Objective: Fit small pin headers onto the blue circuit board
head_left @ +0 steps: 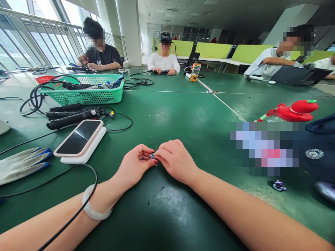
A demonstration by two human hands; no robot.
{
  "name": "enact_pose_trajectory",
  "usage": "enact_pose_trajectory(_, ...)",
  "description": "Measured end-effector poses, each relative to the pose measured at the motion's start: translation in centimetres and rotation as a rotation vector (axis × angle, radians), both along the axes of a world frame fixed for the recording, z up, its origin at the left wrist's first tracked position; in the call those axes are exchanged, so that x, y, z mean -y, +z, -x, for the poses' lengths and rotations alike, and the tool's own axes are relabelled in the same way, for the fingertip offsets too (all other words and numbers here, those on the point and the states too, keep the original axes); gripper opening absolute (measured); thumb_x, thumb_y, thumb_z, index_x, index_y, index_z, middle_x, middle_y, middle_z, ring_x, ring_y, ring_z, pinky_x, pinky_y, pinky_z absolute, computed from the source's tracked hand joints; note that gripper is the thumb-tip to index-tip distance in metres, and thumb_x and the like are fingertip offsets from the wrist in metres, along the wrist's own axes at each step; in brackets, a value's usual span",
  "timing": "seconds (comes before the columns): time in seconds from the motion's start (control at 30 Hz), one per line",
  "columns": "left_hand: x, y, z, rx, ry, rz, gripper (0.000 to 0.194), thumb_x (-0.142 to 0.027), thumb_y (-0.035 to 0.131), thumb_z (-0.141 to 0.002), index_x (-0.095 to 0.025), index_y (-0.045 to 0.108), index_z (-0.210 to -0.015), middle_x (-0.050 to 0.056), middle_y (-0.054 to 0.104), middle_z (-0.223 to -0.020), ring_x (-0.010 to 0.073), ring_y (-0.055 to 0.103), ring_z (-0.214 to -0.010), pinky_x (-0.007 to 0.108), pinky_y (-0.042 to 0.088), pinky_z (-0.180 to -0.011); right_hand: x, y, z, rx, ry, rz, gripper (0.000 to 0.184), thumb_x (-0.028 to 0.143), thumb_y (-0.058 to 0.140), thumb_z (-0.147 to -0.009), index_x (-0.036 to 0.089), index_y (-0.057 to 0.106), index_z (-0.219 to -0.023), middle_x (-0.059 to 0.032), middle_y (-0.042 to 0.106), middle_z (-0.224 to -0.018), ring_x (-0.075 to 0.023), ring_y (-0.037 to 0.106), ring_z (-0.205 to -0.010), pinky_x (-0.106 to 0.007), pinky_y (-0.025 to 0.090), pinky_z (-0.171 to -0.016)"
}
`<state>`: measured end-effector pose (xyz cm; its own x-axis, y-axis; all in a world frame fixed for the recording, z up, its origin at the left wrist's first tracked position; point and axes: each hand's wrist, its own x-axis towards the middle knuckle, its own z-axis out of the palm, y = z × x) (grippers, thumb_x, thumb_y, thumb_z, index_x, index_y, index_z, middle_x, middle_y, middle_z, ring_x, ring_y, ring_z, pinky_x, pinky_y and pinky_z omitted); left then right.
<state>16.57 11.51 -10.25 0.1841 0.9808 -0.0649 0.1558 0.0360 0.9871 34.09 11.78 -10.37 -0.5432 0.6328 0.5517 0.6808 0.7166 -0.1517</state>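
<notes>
My left hand (136, 162) and my right hand (176, 158) meet above the green table in the middle of the head view. Pinched between their fingertips is a small shiny silvery piece (152, 156); the fingers cover most of it, so its kind cannot be made out. Both hands are closed, the right one with its fingers curled over the piece from the right. A pale bangle (95, 209) rings my left wrist, and a black cable (86, 205) runs across that forearm. Off to the right lies a small shiny purple and silver object (278, 185).
Left of my hands lie a phone (80, 137) on a white box (86, 153), work gloves (23, 164), black-handled tools (75, 118) and a green basket (86, 96). A red-lidded bottle (295, 111) and dark bag (320, 146) stand right. Several people sit around the table (167, 115).
</notes>
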Motion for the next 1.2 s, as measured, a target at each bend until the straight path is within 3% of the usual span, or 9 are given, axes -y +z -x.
enact_pose_trajectory(0.17, -0.3, -0.1, 0.2, -0.025, 0.061, -0.026, 0.034, -0.029, 0.076, -0.061, -0.015, 0.059, -0.088, 0.003, 0.068, -0.082, 0.0173, 0.065, -0.077, 0.035, 0.053, -0.078, 0.0, 0.1, -0.3, -0.117, -0.018, 0.114, 0.014, 0.020, 0.053, -0.093, 0.018, 0.065, -0.086, -0.0033, 0.064, -0.089, -0.0142, 0.054, -0.083, -0.030, 0.036, -0.076)
enact_pose_trajectory(0.4, -0.4, -0.1, 0.3, -0.046, 0.135, -0.028, 0.033, -0.029, 0.073, -0.062, -0.015, 0.060, -0.089, 0.004, 0.068, -0.081, 0.0174, 0.064, -0.079, 0.035, 0.053, -0.079, 0.2, -0.4, 0.1, 0.095, 0.007, 0.330, 0.011, 0.028, 0.064, -0.087, 0.017, 0.065, -0.086, -0.0033, 0.062, -0.090, -0.0162, 0.054, -0.084, -0.030, 0.040, -0.077)
enact_pose_trajectory(0.67, -0.5, -0.1, 0.2, -0.071, 0.135, -0.019, 0.033, -0.028, 0.073, -0.061, -0.014, 0.060, -0.088, 0.004, 0.068, -0.081, 0.0176, 0.064, -0.078, 0.036, 0.052, -0.079, -0.2, -1.1, 0.4, 0.190, -0.018, 0.265, 0.014, 0.016, 0.053, -0.090, 0.016, 0.059, -0.078, -0.0036, 0.058, -0.082, -0.0163, 0.050, -0.077, -0.030, 0.039, -0.071)
enact_pose_trajectory(0.93, -0.2, -0.3, 0.3, -0.112, 0.051, -0.035, 0.031, -0.031, 0.073, -0.062, -0.017, 0.059, -0.085, 0.003, 0.068, -0.081, 0.0180, 0.064, -0.078, 0.036, 0.052, -0.078, 0.0, -0.2, 0.1, -0.136, -0.014, 0.244, 0.016, 0.009, 0.047, -0.090, 0.017, 0.055, -0.079, -0.0033, 0.056, -0.083, -0.0144, 0.049, -0.077, -0.027, 0.039, -0.071)
enact_pose_trajectory(1.2, 0.3, 0.1, 0.0, -0.159, -0.012, -0.005, 0.029, -0.030, 0.075, -0.061, -0.018, 0.055, -0.078, -0.001, 0.065, -0.071, 0.0146, 0.060, -0.067, 0.031, 0.050, -0.068, 0.0, -0.5, 0.3, -0.117, 0.058, 0.151, 0.015, 0.010, 0.049, -0.090, 0.016, 0.060, -0.082, -0.0035, 0.059, -0.084, -0.0146, 0.050, -0.078, -0.027, 0.040, -0.072)
